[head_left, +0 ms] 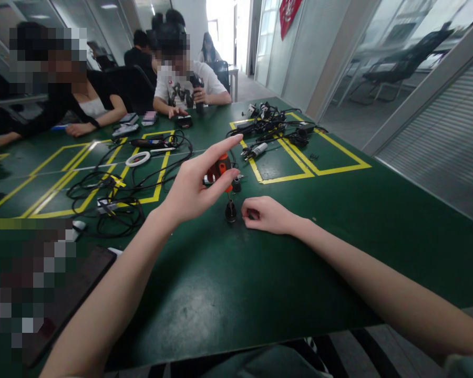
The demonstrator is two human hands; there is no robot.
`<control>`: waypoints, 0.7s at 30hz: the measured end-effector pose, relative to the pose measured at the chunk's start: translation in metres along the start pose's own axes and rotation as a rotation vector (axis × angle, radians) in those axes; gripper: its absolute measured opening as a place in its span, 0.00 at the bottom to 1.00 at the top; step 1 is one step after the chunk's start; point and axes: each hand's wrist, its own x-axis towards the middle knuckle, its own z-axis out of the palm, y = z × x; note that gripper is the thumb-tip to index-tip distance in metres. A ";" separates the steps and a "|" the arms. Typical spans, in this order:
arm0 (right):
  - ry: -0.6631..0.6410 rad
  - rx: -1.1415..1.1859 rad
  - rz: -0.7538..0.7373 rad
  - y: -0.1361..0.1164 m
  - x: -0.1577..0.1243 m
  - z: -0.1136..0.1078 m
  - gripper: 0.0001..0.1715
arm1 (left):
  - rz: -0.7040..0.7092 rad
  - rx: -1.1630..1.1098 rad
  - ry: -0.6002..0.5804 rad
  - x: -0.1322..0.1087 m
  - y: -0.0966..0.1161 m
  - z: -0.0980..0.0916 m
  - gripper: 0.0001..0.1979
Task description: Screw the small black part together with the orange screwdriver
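Note:
A screwdriver [223, 164] with an orange and black handle stands nearly upright inside my left hand [193, 184]. The thumb crosses in front of the handle and the index finger stretches out above it; the other fingers are hidden. Its shaft runs down into a small black round piece [230, 212] on the green table [205, 294]. Just right of that piece, my right hand [268, 214] rests on the table with its fingers curled into a ring. Whatever those fingers hold, if anything, is hidden. Small metal and dark parts lie behind the screwdriver, partly covered.
Tangled black cables [122, 210] and a white ring [137, 159] lie left. Further back right sit a cable heap [268, 118], a grey-white cylinder [256, 151] and small screws [314, 156]. Yellow tape marks the table. A dark tablet-like slab [79, 294] lies near left. People sit opposite.

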 end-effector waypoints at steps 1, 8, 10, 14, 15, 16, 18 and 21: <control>0.034 0.021 0.036 0.003 0.001 0.001 0.08 | -0.005 -0.009 -0.002 0.000 0.000 0.001 0.26; 0.247 0.140 0.146 0.007 0.011 0.021 0.13 | -0.020 -0.024 -0.001 -0.001 0.000 0.003 0.25; 0.267 0.169 0.140 0.005 0.012 0.025 0.14 | -0.018 -0.024 0.000 -0.001 -0.001 0.003 0.25; 0.280 0.253 0.124 0.004 0.012 0.027 0.15 | -0.011 -0.012 0.003 -0.001 0.000 0.005 0.25; 0.293 0.272 0.125 0.004 0.011 0.027 0.14 | -0.009 -0.007 0.003 -0.001 0.000 0.006 0.25; 0.308 0.289 0.128 0.005 0.011 0.027 0.14 | -0.006 -0.003 0.004 -0.001 0.001 0.006 0.25; 0.340 0.319 0.134 0.006 0.012 0.028 0.13 | 0.004 0.008 0.009 -0.001 0.002 0.007 0.24; 0.370 0.354 0.129 0.006 0.013 0.031 0.14 | 0.027 0.033 0.025 0.000 0.003 0.007 0.20</control>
